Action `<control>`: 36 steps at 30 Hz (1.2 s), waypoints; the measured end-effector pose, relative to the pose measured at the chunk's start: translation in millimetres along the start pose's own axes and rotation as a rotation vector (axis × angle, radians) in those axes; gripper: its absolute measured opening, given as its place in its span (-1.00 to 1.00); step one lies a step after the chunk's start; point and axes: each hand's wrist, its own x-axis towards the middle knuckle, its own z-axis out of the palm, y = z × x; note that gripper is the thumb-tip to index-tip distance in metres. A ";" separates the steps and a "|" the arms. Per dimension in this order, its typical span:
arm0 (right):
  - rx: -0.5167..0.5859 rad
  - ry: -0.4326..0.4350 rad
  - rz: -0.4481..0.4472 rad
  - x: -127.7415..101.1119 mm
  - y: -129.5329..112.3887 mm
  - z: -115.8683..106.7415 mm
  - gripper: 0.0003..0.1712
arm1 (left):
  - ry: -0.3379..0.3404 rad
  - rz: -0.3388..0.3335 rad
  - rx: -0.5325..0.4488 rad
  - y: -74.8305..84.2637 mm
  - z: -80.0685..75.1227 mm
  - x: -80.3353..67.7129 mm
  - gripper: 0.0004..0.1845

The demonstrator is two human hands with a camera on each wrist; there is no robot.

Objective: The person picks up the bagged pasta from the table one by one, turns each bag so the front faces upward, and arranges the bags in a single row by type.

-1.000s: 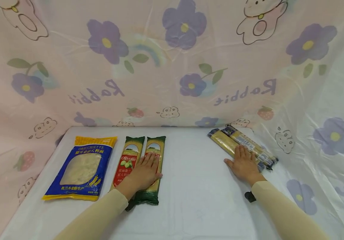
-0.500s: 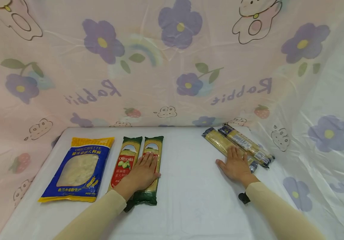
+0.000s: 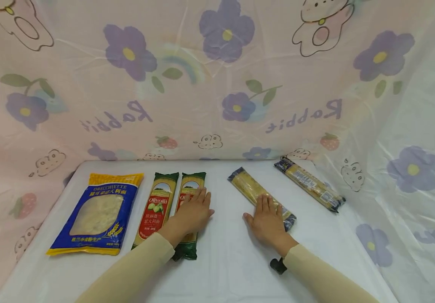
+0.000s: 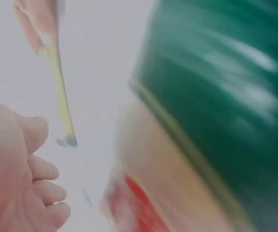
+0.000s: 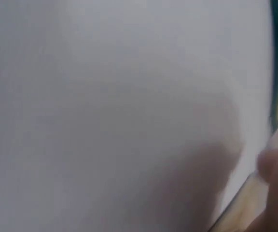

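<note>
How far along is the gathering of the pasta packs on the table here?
Done: the orecchiette bag and two green spaghetti packs lie side by side at the left. In hand: the right hand presses flat on a blue-ended spaghetti pack lying mid-table near them; the left hand rests flat on the green packs. Left: a second blue-ended pack lies alone by the right edge.

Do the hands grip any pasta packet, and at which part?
Neither grips. The left hand lies flat on the middle of the right green spaghetti packet; the right hand lies flat on the near half of the dark-ended packet.
</note>
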 end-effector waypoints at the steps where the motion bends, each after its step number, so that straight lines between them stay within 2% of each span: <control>1: -0.005 -0.007 -0.001 -5.3 -10.2 1.4 0.03 | 0.013 0.025 0.004 5.7 -0.7 5.5 -0.30; 3: 0.011 -0.026 -0.020 -16.2 -29.3 0.9 0.03 | 0.043 0.077 0.016 15.3 -0.9 16.6 -0.35; 6: 0.061 -0.066 -0.098 -30.7 -48.7 -7.4 0.01 | 0.064 0.126 0.008 25.3 2.1 29.1 -0.40; 10: 0.083 -0.082 -0.188 -42.2 -49.3 -15.3 -0.13 | 0.025 0.139 -0.023 27.6 8.5 37.7 -0.40; 15: 0.085 -0.053 -0.156 -55.2 -37.9 -1.5 -0.12 | -0.023 0.180 -0.041 27.0 13.9 50.0 -0.40; 18: 0.141 -0.055 -0.143 -64.8 -48.7 7.9 -0.03 | -0.042 0.210 -0.034 24.7 11.8 60.0 -0.44; 20: 0.166 -0.059 -0.147 -71.2 -58.6 10.8 0.00 | -0.038 0.204 -0.058 22.4 6.9 66.3 -0.49; 22: 0.182 -0.050 -0.166 -76.6 -64.6 9.8 -0.03 | -0.006 0.188 -0.075 20.3 1.4 73.2 -0.57; 24: 0.163 -0.008 -0.188 -79.1 -64.2 7.7 -0.16 | 0.042 0.146 -0.099 19.1 -4.2 80.0 -0.63; 27: 0.099 0.121 -0.216 -79.0 -53.1 4.0 -0.42 | 0.116 0.082 -0.072 18.6 -9.8 92.1 -0.70; 29: 0.049 0.220 -0.205 -78.1 -42.3 4.4 -0.61 | 0.139 0.035 -0.037 18.8 -11.7 100.2 -0.72; 31: 0.007 0.292 -0.183 -77.4 -31.8 6.2 -0.73 | 0.136 -0.016 -0.006 19.7 -12.6 107.2 -0.71; 36: -0.037 0.350 -0.143 -77.7 -20.3 14.7 -0.60 | 0.066 -0.154 0.007 22.2 -12.7 117.0 -0.63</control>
